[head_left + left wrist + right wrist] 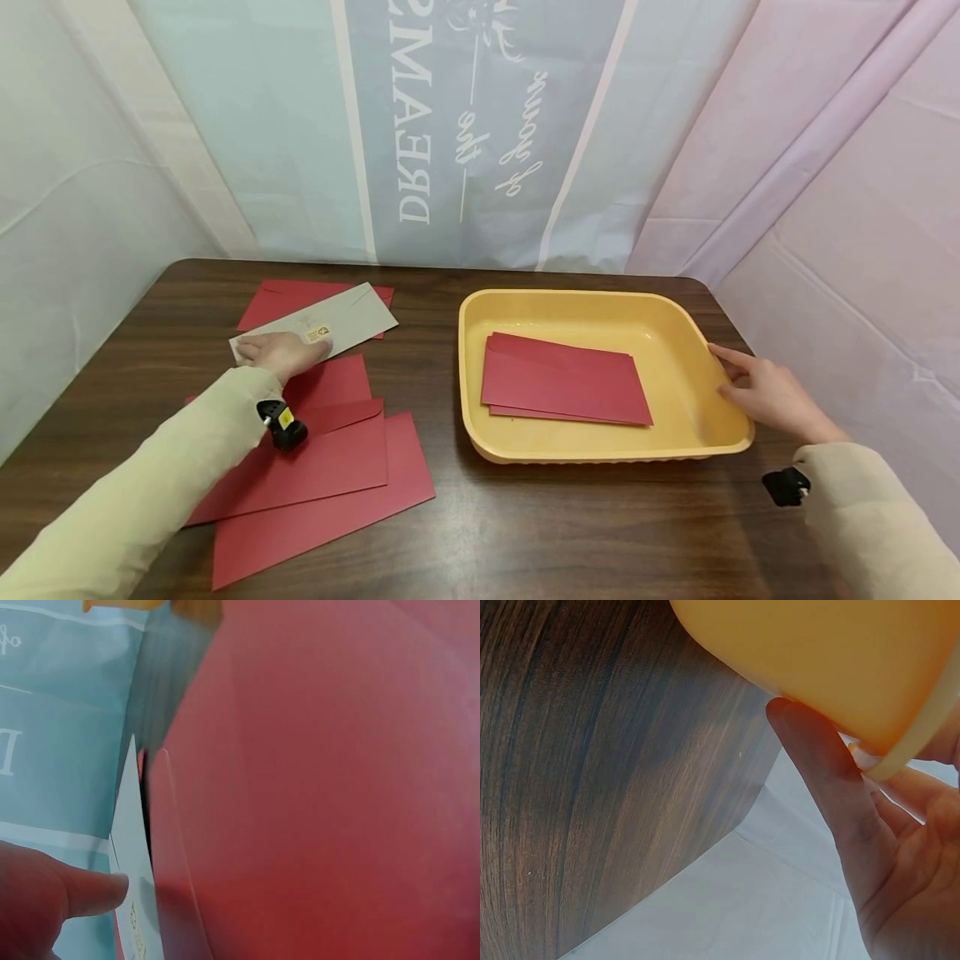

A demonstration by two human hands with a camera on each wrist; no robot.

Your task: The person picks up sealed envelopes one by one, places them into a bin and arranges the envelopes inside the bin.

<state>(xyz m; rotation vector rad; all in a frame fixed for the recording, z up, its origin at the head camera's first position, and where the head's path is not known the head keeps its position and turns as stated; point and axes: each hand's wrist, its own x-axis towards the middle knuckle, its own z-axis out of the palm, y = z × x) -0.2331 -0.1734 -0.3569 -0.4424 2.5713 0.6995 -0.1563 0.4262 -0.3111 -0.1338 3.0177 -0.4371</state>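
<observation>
Left hand (pixel 285 354) on a pale envelope (pixel 356 312), right hand (pixel 776 396) on a yellow tub (pixel 570 457)

The left hand lay over the near left part of the pale envelope, its fingers loosely spread and touching the paper, its thumb straight and apart from the fingers. The pale envelope, marked with gold print, rested slantwise across a red envelope (pixel 281 302) on the left far side of the brown table (pixel 562 533). Just nearer the person, overlapping red envelopes (pixel 322 467) lay in a loose spread, partly under the left forearm.

The right hand was partly closed and pinched the right rim of the yellow tub between thumb and fingers. The tub stood upright on the right half of the table, and a small stack of red envelopes (pixel 566 379) lay inside on its floor, nearer the left wall. A printed cloth (pixel 480 208) hung behind the table. Each wrist, in a pale sleeve (pixel 172 467), bore a small black camera (pixel 283 427).
</observation>
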